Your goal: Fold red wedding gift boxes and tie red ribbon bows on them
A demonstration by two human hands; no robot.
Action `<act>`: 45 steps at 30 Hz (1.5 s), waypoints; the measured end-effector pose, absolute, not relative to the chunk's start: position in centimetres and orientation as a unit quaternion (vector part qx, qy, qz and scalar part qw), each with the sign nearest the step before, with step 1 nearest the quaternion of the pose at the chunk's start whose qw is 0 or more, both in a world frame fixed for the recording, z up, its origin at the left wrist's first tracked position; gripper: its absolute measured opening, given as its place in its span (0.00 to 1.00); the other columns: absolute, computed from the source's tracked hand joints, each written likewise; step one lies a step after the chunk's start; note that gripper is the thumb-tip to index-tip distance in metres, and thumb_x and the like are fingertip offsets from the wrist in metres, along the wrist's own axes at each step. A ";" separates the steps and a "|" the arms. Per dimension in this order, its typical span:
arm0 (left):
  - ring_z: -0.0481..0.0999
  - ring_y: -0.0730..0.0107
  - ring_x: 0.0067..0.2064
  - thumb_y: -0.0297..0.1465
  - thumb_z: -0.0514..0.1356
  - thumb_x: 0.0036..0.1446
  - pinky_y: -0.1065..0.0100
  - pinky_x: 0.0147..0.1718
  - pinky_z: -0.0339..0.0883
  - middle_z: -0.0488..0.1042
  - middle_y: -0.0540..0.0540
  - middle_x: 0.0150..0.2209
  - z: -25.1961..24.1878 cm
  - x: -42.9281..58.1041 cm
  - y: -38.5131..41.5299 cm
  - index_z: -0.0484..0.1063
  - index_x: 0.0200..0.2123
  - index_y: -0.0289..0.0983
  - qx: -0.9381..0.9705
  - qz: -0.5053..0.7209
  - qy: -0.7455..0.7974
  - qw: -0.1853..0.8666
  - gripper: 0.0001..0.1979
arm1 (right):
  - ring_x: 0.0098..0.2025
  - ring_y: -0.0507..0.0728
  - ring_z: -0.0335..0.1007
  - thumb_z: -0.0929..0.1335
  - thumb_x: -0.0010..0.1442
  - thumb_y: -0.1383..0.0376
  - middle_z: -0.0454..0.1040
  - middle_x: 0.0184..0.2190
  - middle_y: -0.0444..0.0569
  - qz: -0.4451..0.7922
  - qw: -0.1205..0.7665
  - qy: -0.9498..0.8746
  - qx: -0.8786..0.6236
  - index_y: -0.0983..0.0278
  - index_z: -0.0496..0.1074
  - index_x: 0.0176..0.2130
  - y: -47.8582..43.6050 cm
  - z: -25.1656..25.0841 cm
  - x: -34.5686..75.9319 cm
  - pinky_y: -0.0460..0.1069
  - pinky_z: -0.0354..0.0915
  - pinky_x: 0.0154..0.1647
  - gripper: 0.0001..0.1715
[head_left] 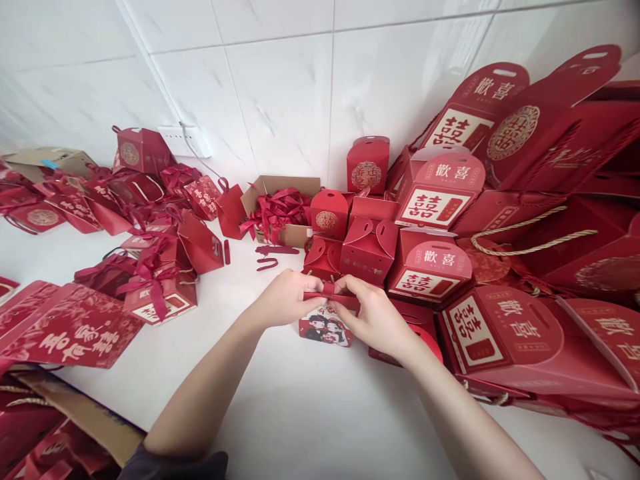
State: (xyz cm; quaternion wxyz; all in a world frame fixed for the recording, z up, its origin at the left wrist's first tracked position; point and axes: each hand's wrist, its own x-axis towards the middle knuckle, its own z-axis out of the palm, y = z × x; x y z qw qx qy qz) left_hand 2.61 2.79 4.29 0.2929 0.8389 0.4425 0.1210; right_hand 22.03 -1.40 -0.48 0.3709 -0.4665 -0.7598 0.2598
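Looking down at a small red box (324, 329) with a cartoon couple printed on the front, sitting on the white table (310, 413). Pinching a red ribbon (327, 291) right on top of that box with both hands: left hand (287, 298) closed on the ribbon's left end, right hand (373, 313) closed on the right end, fingertips nearly meeting over a little loop in the middle. Can't tell how tight that loop is pulled, too small.

Just behind the box, a cluster of folded gift boxes (369, 243) with curved flap tops. Further behind and a bit left, an open cardboard box (300, 235) stuffed with more red ribbons, plus a couple of loose ribbon strips (275, 251) lying on the table between it and the small red box. Off to the right, touching-close, a big leaning pile of larger boxes (500, 327) with handle cutouts and printed characters, some with rope handles. Well to the left of the box, a bunch of red bags (160, 293) tied with bows, and nearer the camera on that side a flat red bag (70, 330) with big lettering. Way behind on the left, a wall socket (183, 141) on the white tiles.
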 end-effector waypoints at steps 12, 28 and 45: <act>0.57 0.77 0.24 0.33 0.57 0.57 0.73 0.24 0.51 0.65 0.54 0.21 4.1 2.4 3.1 0.75 0.31 0.35 0.841 0.124 0.429 0.305 0.10 | 0.35 0.55 0.70 0.65 0.63 0.64 0.75 0.40 0.45 0.272 0.365 -0.757 -0.469 0.60 0.67 0.43 -1.5 -0.3 22.1 0.48 0.62 0.36 0.06; 0.61 0.75 0.25 0.32 0.56 0.57 0.73 0.25 0.53 0.69 0.52 0.24 4.2 2.3 3.2 0.76 0.31 0.34 0.849 0.124 0.412 0.307 0.10 | 0.39 0.55 0.72 0.66 0.63 0.65 0.76 0.39 0.44 0.303 0.386 -0.743 -0.455 0.60 0.68 0.41 -1.3 -0.2 22.3 0.48 0.64 0.41 0.04; 0.64 0.73 0.25 0.37 0.60 0.55 0.72 0.26 0.56 0.72 0.49 0.25 4.6 2.3 2.7 0.76 0.32 0.35 0.866 0.134 0.397 0.274 0.11 | 0.32 0.57 0.71 0.65 0.63 0.66 0.76 0.34 0.47 0.183 0.354 -0.771 -0.497 0.61 0.70 0.37 -1.4 -0.7 21.8 0.49 0.63 0.35 0.04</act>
